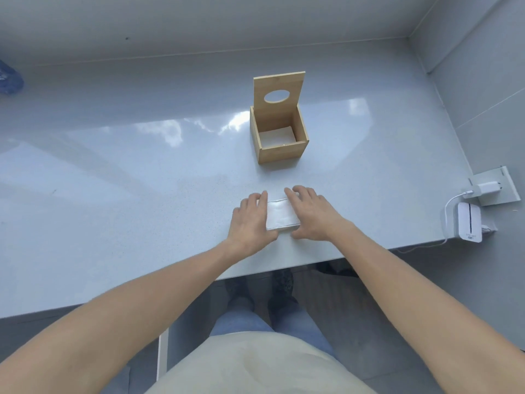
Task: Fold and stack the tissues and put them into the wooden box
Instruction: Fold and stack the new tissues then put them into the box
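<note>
A small stack of folded white tissues (281, 214) lies on the pale table near its front edge. My left hand (251, 218) presses against the stack's left side and my right hand (311, 213) against its right side, fingers stretched forward along the edges. Farther back stands the wooden box (284, 153), its lid with an oval hole (277, 97) swung upright behind it. Something white lies at the bottom of the box.
A white device (468, 221) with a cable and a plug adapter (488, 189) sits at the table's right edge. A blue patterned object (10, 78) shows at the far left. Walls close the back and right sides.
</note>
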